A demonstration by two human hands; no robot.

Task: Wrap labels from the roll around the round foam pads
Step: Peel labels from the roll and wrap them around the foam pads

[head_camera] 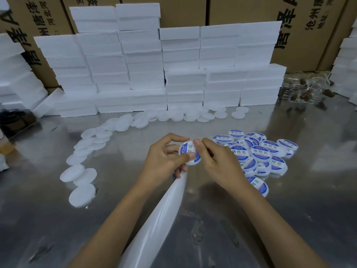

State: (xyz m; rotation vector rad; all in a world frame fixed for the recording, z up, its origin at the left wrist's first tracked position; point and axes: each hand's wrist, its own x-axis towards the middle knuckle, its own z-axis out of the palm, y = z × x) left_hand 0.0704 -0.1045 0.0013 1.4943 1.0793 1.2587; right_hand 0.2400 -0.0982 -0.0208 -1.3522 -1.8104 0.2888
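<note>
A foam pad (190, 154) is held above the table (289, 209), pinched by the left hand (164, 157) so the right hand (218, 161), fingers curled on it, can smooth its label. The backing strip (160, 215) trails below; finished pads (258, 153) are heaped right, bare pads (83, 171) left.

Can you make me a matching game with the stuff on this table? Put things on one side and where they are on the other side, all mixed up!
Things:
1. plain white pads
2. labelled pads
3. white backing strip
4. white foam blocks

Places:
A. stacked along the back of the table
B. hanging down from the left hand, between the arms
C. heaped to the right of the right hand
D. in a curving line on the left of the table

Pairs: 1-D, 2-C, 3-B, 4-A
</note>
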